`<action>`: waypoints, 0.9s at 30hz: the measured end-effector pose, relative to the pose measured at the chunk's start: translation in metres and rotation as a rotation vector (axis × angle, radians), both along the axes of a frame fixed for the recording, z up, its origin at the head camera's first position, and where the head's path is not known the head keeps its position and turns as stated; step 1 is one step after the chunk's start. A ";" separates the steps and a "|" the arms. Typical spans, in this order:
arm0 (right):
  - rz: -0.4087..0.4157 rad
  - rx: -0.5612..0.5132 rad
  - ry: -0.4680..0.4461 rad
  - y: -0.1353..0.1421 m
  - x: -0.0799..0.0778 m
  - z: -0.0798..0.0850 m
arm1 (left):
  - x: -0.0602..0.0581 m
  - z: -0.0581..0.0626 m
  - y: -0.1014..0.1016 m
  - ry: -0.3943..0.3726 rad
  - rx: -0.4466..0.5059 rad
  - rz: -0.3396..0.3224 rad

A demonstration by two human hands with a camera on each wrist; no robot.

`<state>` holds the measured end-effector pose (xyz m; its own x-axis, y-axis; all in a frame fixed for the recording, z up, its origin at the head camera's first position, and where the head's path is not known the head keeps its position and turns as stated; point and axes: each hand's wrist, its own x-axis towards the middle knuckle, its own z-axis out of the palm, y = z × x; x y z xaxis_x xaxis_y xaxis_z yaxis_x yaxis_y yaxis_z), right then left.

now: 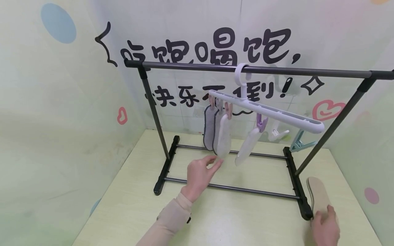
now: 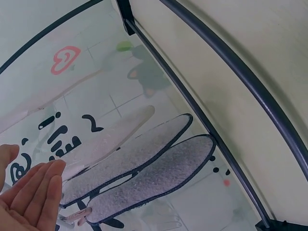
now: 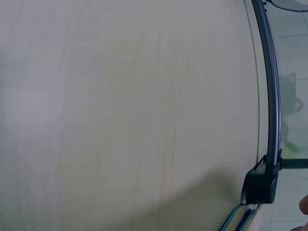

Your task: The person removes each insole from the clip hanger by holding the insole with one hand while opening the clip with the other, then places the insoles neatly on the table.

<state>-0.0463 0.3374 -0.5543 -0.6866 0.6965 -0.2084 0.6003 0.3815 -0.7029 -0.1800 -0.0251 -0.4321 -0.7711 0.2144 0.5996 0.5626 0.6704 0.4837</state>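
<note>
My left hand [image 1: 200, 174] is raised under the hanger, its fingertips just below a white insole [image 1: 224, 136] clipped by a pink peg. In the left wrist view its fingers [image 2: 45, 192] look fairly straight, with nothing visible between them. Two grey fuzzy insoles with dark edging [image 1: 210, 128] hang beside that white one. Another pale insole [image 1: 247, 145] hangs from a purple peg [image 1: 261, 123]. At the lower right, my right hand [image 1: 326, 229] lies over the near end of beige insoles [image 1: 318, 193] on the table. Whether it pinches them is unclear. Layered insole edges [image 3: 238, 219] show in the right wrist view.
The lilac hanger [image 1: 271, 111] hooks over the top bar of a black rack [image 1: 191, 66]. Toward its right end hang a white peg [image 1: 277, 133] and a teal peg [image 1: 300, 143]. The rack's feet [image 1: 303, 205] stand on a pale table [image 1: 246, 218] before printed walls.
</note>
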 end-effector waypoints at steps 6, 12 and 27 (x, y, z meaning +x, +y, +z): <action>0.165 0.067 0.182 -0.024 -0.014 0.008 | -0.011 0.009 -0.002 0.025 0.005 0.003; 0.278 0.131 0.250 -0.045 -0.030 0.017 | -0.021 0.017 0.001 0.038 0.004 -0.018; 0.490 0.167 0.280 -0.104 -0.066 0.035 | -0.042 0.049 0.014 0.078 -0.058 -0.024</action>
<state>-0.1126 0.2331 -0.5191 -0.9498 0.2917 0.1129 0.1259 0.6869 -0.7157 -0.2219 -0.0107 -0.3827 -0.7165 0.2679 0.6441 0.6132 0.6820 0.3985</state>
